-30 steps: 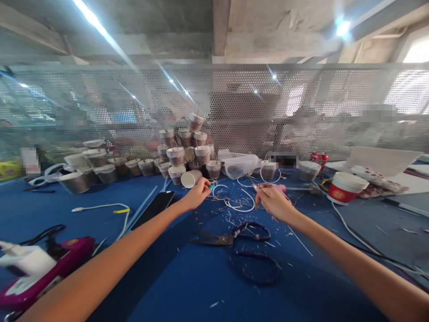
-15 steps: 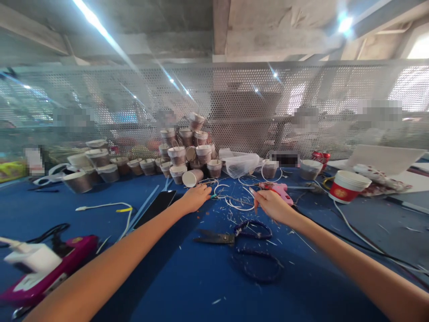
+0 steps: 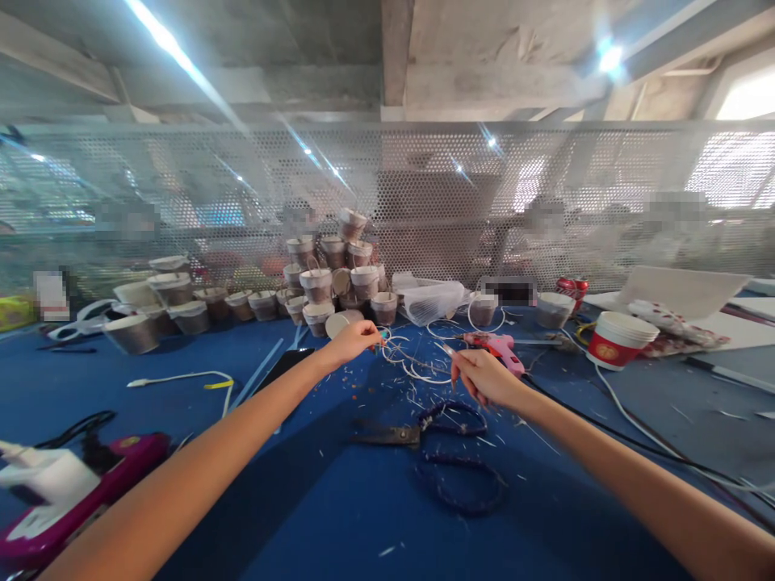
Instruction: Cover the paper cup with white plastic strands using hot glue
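Note:
My left hand [image 3: 352,341] is closed in a pinch on one end of a thin white strip [image 3: 417,361], raised a little above the blue table [image 3: 339,500]. My right hand [image 3: 483,378] is closed in a pinch on the strip's other end. Loops of white strip [image 3: 424,367] lie on the table between and behind the hands. A pink glue gun [image 3: 497,345] lies just behind my right hand. Black-handled scissors [image 3: 424,428] lie in front of both hands among white scraps.
A pile of small brown-and-white cups [image 3: 330,278] stands at the back by a perforated metal screen [image 3: 424,202]. A red paper cup [image 3: 618,340] and cables are at right. A black phone [image 3: 284,367], a white cable [image 3: 182,378] and a magenta device [image 3: 73,492] lie at left.
Both hands lifted slightly off the table. The right hand let go of the pink glue gun, which now lies behind it, and now pinches the strip.

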Demonstrator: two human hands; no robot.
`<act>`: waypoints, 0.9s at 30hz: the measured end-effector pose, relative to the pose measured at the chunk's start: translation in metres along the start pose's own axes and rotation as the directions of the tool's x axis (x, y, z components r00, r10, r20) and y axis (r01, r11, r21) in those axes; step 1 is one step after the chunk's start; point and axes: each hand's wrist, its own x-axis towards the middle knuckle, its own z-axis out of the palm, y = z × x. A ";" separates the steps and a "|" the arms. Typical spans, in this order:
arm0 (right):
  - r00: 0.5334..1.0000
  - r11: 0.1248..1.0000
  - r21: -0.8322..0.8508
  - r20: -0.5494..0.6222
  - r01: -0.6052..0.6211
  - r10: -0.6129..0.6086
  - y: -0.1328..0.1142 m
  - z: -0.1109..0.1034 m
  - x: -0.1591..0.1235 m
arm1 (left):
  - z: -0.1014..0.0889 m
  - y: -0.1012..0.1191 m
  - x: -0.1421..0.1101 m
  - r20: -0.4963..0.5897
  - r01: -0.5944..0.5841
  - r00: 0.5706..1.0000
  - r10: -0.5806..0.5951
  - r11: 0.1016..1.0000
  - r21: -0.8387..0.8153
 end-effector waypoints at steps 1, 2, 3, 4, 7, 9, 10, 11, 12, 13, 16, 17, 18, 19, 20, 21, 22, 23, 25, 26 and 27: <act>1.000 0.999 0.033 0.017 -0.007 0.007 -0.001 0.000 -0.001 | 0.002 0.002 -0.001 0.019 0.027 0.999 -0.026 0.998 -0.059; 0.999 0.998 0.065 0.032 -0.013 0.011 -0.002 0.000 -0.001 | 0.004 0.004 -0.002 0.042 0.054 0.998 -0.050 0.992 -0.111; 0.999 0.995 0.097 0.043 -0.019 0.015 -0.002 0.001 -0.001 | 0.006 0.006 -0.004 0.064 0.080 0.995 -0.071 0.984 -0.158; 0.998 0.991 0.130 0.056 -0.025 0.018 -0.002 0.001 -0.001 | 0.008 0.008 -0.006 0.082 0.104 0.993 -0.089 0.974 -0.200; 0.995 0.976 0.215 0.097 -0.045 0.024 0.003 0.003 0.002 | 0.013 0.014 -0.011 0.117 0.158 0.985 -0.127 0.938 -0.309; 0.993 0.967 0.251 0.118 -0.041 0.011 0.008 0.004 0.005 | 0.015 0.017 -0.013 0.131 0.181 0.981 -0.142 0.914 -0.364; 0.992 0.964 0.262 0.125 -0.037 0.004 0.011 0.005 0.006 | 0.016 0.018 -0.014 0.140 0.191 0.979 -0.147 0.903 -0.385; 0.991 0.962 0.271 0.131 -0.033 -0.002 0.013 0.006 0.007 | 0.017 0.019 -0.015 0.151 0.200 0.977 -0.151 0.893 -0.402; 0.991 0.960 0.278 0.134 -0.029 -0.009 0.015 0.007 0.008 | 0.018 0.019 -0.015 0.163 0.208 0.975 -0.152 0.885 -0.416; 0.990 0.958 0.285 0.137 -0.025 -0.015 0.016 0.008 0.008 | 0.019 0.018 -0.016 0.174 0.213 0.973 -0.151 0.878 -0.428; 0.990 0.955 0.295 0.141 -0.020 -0.023 0.017 0.009 0.008 | 0.024 0.016 -0.018 0.188 0.202 0.974 -0.129 0.868 -0.453; 0.990 0.955 0.296 0.139 -0.021 -0.022 0.016 0.010 0.007 | 0.025 0.015 -0.018 0.186 0.193 0.975 -0.119 0.870 -0.454; 0.991 0.955 0.297 0.135 -0.023 -0.019 0.016 0.010 0.007 | 0.025 0.014 -0.017 0.180 0.181 0.977 -0.110 0.875 -0.450; 0.992 0.955 0.297 0.125 -0.022 -0.016 0.015 0.010 0.006 | 0.026 0.013 -0.017 0.171 0.170 0.980 -0.103 0.882 -0.440; 0.994 0.954 0.298 0.110 -0.020 -0.014 0.015 0.010 0.006 | 0.025 0.013 -0.016 0.156 0.157 0.983 -0.098 0.892 -0.424; 0.996 0.954 0.300 0.092 -0.016 -0.012 0.015 0.010 0.006 | 0.024 0.013 -0.015 0.134 0.141 0.986 -0.094 0.904 -0.403; 0.997 0.952 0.304 0.075 -0.013 -0.010 0.014 0.009 0.006 | 0.022 0.014 -0.014 0.106 0.122 0.990 -0.088 0.919 -0.376; 0.998 0.951 0.308 0.059 -0.014 -0.004 0.014 0.009 0.006 | 0.020 0.014 -0.013 0.077 0.101 0.994 -0.080 0.934 -0.341; 0.999 0.950 0.311 0.036 -0.025 0.015 0.014 0.008 0.007 | 0.015 0.015 -0.013 0.021 0.059 0.998 -0.056 0.967 -0.248; 0.999 0.949 0.313 0.027 -0.027 0.020 0.014 0.008 0.007 | 0.014 0.015 -0.013 -0.003 0.038 0.999 -0.040 0.981 -0.189; 1.000 0.949 0.315 0.019 -0.027 0.022 0.014 0.008 0.007 | 0.013 0.014 -0.015 -0.027 0.016 0.999 -0.019 0.991 -0.130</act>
